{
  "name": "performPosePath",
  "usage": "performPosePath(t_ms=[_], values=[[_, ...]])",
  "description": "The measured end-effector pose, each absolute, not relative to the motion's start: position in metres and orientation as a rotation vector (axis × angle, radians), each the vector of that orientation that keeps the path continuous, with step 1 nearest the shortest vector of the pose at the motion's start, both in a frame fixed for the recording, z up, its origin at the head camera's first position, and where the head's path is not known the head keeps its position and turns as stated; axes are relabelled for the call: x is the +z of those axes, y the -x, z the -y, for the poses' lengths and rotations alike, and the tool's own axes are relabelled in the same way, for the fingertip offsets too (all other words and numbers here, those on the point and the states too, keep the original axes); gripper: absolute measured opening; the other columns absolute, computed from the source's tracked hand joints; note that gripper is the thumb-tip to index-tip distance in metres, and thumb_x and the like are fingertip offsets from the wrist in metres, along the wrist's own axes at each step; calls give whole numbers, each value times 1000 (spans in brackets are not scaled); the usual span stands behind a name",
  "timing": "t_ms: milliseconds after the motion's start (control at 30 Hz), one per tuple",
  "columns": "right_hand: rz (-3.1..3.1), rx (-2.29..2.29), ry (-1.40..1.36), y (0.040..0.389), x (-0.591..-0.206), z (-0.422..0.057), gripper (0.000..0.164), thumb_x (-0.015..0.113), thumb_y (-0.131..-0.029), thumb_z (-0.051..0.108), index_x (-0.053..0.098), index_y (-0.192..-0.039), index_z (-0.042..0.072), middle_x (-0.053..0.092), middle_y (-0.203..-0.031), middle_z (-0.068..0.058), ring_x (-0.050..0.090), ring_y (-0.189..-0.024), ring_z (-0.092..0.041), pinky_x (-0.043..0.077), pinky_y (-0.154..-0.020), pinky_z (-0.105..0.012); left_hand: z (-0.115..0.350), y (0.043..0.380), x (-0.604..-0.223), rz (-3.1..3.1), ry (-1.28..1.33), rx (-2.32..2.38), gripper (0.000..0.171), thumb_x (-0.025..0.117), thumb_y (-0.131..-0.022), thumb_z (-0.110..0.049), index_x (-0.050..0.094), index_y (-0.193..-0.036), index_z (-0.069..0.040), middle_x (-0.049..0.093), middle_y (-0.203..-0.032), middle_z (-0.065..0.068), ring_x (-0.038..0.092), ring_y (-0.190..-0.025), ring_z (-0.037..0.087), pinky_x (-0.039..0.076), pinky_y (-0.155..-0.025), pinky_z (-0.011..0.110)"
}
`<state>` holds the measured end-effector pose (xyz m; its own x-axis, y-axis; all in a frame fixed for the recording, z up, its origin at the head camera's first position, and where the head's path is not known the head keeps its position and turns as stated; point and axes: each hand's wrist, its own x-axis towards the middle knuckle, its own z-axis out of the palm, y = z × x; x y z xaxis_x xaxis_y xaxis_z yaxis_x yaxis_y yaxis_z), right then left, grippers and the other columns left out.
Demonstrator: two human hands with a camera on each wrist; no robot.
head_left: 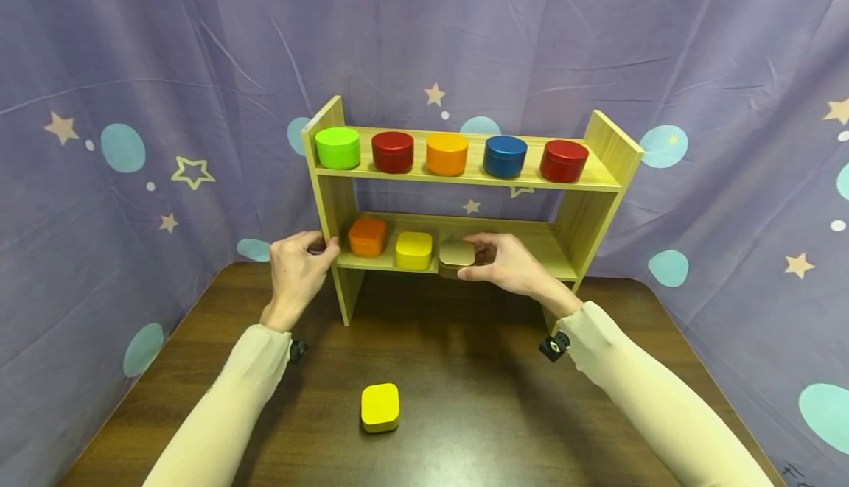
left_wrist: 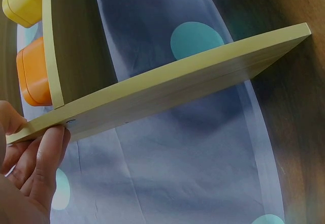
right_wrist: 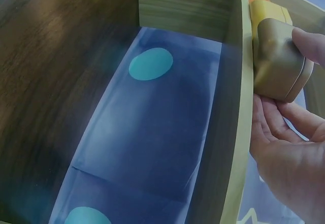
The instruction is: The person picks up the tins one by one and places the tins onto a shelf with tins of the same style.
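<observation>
My right hand (head_left: 507,262) holds a bronze-gold square tin (head_left: 457,258) at the front edge of the lower shelf, thumb on its near side and fingers beyond. In the right wrist view the same tin (right_wrist: 278,56) overlaps a yellow one. My left hand (head_left: 297,270) pinches the left side panel of the wooden rack (left_wrist: 152,89), thumb on the front edge and fingers against the outer face. To the left of the bronze tin, the lower shelf bears a yellow square tin (head_left: 414,251) and an orange square tin (head_left: 368,237).
Round tins line the upper shelf: green (head_left: 338,149), red (head_left: 393,152), orange (head_left: 446,155), blue (head_left: 505,157) and another red (head_left: 564,161). A second yellow square tin (head_left: 381,407) lies on the brown table (head_left: 464,398) in front. Behind the rack hangs a purple curtain (head_left: 398,37).
</observation>
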<state>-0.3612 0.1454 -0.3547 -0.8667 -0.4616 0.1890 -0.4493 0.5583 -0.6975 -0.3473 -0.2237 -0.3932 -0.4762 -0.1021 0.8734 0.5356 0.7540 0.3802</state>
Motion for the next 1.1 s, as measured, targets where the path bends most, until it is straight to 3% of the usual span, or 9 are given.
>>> performPosePath(t_ms=[1100], values=[[-2741,-1236,817,365,-354,-146,70,84,-92,27,60,-152,0,71,-144,-24,73,-123,-38,57,-109,-55,223,347,-394,1931,328,-794,20,76,-85,-8,76,-66,-2,75,-64,14,65,-53,27,37,-57,13]])
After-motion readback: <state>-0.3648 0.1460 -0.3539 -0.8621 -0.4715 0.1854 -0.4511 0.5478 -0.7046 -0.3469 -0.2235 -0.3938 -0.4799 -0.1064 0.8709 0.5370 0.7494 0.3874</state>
